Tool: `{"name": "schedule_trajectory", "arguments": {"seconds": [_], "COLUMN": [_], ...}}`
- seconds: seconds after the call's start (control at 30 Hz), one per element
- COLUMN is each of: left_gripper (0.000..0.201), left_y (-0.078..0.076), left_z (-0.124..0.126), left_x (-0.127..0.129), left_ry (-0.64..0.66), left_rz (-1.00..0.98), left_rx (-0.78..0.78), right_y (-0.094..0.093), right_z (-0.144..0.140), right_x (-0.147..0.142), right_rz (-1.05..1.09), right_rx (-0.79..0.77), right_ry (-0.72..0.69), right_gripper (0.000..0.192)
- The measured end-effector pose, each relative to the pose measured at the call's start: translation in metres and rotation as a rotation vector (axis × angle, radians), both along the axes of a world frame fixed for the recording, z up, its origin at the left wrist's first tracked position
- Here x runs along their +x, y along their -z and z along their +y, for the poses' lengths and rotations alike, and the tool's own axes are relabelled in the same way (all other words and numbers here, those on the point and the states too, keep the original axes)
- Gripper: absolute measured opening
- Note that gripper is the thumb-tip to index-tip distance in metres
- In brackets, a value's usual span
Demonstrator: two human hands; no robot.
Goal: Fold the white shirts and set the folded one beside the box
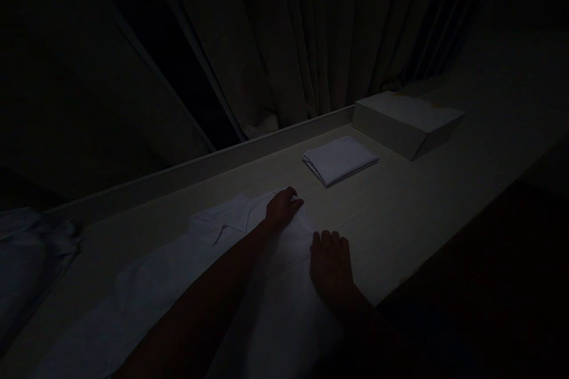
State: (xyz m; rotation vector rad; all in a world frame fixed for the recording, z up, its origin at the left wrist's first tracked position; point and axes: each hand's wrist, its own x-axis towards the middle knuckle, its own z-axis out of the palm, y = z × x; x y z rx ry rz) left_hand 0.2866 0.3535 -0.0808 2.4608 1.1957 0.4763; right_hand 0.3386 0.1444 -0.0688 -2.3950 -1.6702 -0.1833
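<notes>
A white collared shirt (284, 308) lies spread along the pale counter, its collar (222, 219) toward the curtain side. My left hand (281, 208) is closed on the far part of the shirt's right edge, thumb and fingers pinching the cloth. Nearer to me, my right hand (331, 263) has its fingers curled over the same edge. Between the two hands the edge runs fairly straight. My left forearm crosses above the shirt and hides part of it. The picture is very dark, so buttons and seams hardly show.
Beyond my hands lies a folded white cloth (341, 160). A white box (406, 121) sits farther right against the raised back ledge (249, 151) of the counter (382, 219). Rumpled pale cloth (31, 254) is at the far left. Curtains (306, 35) hang behind the ledge.
</notes>
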Motion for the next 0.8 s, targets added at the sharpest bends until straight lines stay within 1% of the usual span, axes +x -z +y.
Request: {"name": "schedule_trajectory", "arguments": {"seconds": [0.1, 0.17, 0.27, 0.37, 0.4, 0.47, 0.53, 0.57, 0.6, 0.63, 0.7, 0.8], "left_gripper": [0.026, 0.033, 0.046, 0.054, 0.055, 0.051, 0.047, 0.045, 0.043, 0.042, 0.038, 0.034], "left_y": [0.004, 0.004, 0.002, -0.003, -0.004, -0.005, -0.004, -0.002, -0.001, 0.0, 0.0, -0.005], "left_z": [0.0, 0.003, 0.012, 0.022, 0.026, 0.034, 0.04, 0.043, 0.044, 0.045, 0.043, 0.028], "left_x": [0.0, -0.001, -0.003, 0.0, 0.002, 0.008, 0.015, 0.017, 0.019, 0.02, 0.021, 0.015], "left_ry": [-0.037, -0.059, -0.042, -0.001, -0.005, -0.038, -0.075, -0.088, -0.094, -0.095, -0.091, -0.097], "left_rz": [-0.08, -0.183, -0.332, -0.374, -0.376, -0.391, -0.399, -0.401, -0.401, -0.399, -0.39, -0.374], "left_rx": [-0.001, -0.037, -0.151, -0.312, -0.35, -0.388, -0.378, -0.372, -0.363, -0.353, -0.319, -0.232], "right_y": [0.004, 0.007, 0.012, 0.014, 0.014, 0.015, 0.017, 0.019, 0.022, 0.024, 0.027, 0.027], "right_z": [0.001, 0.001, 0.001, 0.001, 0.0, 0.0, 0.0, 0.0, 0.0, 0.001, 0.002, 0.003], "right_x": [-0.001, -0.001, 0.0, 0.0, 0.0, 0.0, -0.001, -0.002, -0.003, -0.004, -0.005, -0.004], "right_rz": [-0.005, -0.011, -0.021, -0.014, -0.016, -0.035, -0.052, -0.049, -0.032, -0.005, 0.062, 0.121], "right_rx": [-0.018, -0.009, 0.014, 0.033, 0.048, 0.095, 0.143, 0.155, 0.157, 0.149, 0.112, 0.049], "right_ry": [0.026, 0.037, 0.052, 0.063, 0.051, -0.047, -0.192, -0.248, -0.271, -0.261, -0.181, -0.076], "right_gripper": [0.034, 0.036, 0.041, 0.046, 0.048, 0.052, 0.053, 0.053, 0.052, 0.051, 0.051, 0.058]}}
